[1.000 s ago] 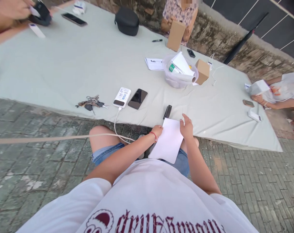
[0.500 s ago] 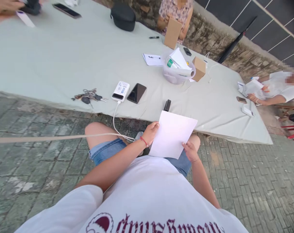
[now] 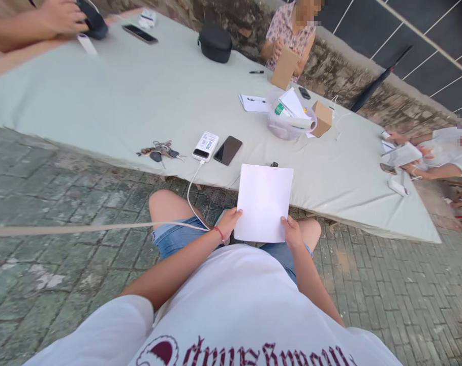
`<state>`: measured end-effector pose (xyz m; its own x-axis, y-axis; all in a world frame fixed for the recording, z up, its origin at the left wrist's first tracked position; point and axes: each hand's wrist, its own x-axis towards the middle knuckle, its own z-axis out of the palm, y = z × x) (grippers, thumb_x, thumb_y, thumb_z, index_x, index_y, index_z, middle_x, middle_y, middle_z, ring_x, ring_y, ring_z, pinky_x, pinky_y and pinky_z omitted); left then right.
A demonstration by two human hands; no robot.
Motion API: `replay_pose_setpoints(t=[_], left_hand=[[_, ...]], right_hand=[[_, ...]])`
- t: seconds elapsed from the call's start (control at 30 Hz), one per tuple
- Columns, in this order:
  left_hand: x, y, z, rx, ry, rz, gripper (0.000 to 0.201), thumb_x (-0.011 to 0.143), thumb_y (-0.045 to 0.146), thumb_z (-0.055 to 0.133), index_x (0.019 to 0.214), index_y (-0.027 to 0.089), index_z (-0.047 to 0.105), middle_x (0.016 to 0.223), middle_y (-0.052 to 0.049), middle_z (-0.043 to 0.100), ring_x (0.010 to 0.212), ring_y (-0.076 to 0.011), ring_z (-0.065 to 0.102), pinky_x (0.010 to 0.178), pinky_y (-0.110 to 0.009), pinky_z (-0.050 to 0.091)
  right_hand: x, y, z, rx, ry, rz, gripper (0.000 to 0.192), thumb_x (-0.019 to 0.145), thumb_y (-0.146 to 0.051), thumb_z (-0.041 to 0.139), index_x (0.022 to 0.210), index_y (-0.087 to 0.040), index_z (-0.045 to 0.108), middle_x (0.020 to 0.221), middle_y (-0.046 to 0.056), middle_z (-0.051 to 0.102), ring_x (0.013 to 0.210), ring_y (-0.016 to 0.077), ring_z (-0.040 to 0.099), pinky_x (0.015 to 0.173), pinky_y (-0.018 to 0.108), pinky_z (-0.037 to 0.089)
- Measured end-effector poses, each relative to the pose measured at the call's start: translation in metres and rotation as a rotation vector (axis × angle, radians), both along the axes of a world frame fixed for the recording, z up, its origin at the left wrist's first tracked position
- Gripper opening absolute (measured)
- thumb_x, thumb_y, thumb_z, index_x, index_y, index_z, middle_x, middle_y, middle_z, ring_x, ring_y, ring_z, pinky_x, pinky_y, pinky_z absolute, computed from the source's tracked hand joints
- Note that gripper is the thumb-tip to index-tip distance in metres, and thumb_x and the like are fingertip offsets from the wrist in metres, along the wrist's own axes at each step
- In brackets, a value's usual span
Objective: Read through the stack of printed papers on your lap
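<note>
From the head view, half a second ago I held the white sheet [image 3: 264, 202] tilted, its top corner swung off to the right and my right hand [image 3: 291, 232] low on its right edge; now it stands squared up in front of me, both hands on its bottom edge. My left hand [image 3: 229, 222] is pinched on the lower left corner and my right hand on the lower right corner, both clamped on the sheet with its width between them.

The sheet's long axis runs straight away from me, the short top edge pointing at the tabletop [image 3: 112, 101] and the short bottom edge toward my lap. It hangs over my knees, its upper half overlapping the near tabletop edge, hiding most of a small black object [image 3: 274, 164] just behind it.

Just left of the top edge lie a dark phone [image 3: 227, 150] and a white power bank [image 3: 205, 146], whose cable [image 3: 192, 190] drops past my left knee close to my left hand. Keys [image 3: 160, 151] lie further left. To the right of the sheet the cloth is bare up to the tabletop's far corner. A clear bowl of papers [image 3: 289, 124] sits well beyond, and other people's hands are far off
</note>
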<state>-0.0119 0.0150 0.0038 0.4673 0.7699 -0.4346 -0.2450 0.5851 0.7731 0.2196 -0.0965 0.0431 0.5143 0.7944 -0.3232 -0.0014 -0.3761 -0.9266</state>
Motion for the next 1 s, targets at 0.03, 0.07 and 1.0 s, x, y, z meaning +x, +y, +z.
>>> replay_pose_setpoints(t=[0.03, 0.07, 1.0], left_hand=[[-0.001, -0.010, -0.005, -0.058, -0.015, -0.053, 0.041, 0.072, 0.052, 0.083, 0.093, 0.017, 0.075, 0.093, -0.010, 0.078, 0.096, -0.0298, 0.069, 0.093, -0.043, 0.052], [-0.003, -0.019, -0.010, -0.103, -0.024, -0.070, 0.044, 0.071, 0.052, 0.084, 0.095, 0.017, 0.076, 0.096, -0.011, 0.078, 0.101, -0.0324, 0.070, 0.098, -0.046, 0.051], [-0.019, -0.014, -0.010, -0.494, -0.137, -0.267, 0.048, 0.078, 0.042, 0.081, 0.114, 0.011, 0.074, 0.120, -0.019, 0.076, 0.119, -0.0345, 0.070, 0.109, -0.049, 0.051]], right_hand=[[0.001, -0.001, 0.000, -0.009, 0.001, -0.010, 0.044, 0.074, -0.061, 0.073, 0.098, -0.024, 0.074, 0.099, 0.006, 0.077, 0.101, 0.0278, 0.068, 0.093, 0.043, 0.054], [0.002, -0.002, -0.001, -0.021, 0.006, -0.016, 0.043, 0.074, -0.061, 0.074, 0.097, -0.024, 0.074, 0.098, 0.006, 0.077, 0.100, 0.0277, 0.068, 0.092, 0.042, 0.054], [0.000, -0.029, -0.045, 0.084, 0.383, -0.199, 0.050, 0.070, -0.054, 0.085, 0.109, -0.026, 0.071, 0.101, 0.003, 0.080, 0.086, 0.0269, 0.074, 0.080, 0.041, 0.061]])
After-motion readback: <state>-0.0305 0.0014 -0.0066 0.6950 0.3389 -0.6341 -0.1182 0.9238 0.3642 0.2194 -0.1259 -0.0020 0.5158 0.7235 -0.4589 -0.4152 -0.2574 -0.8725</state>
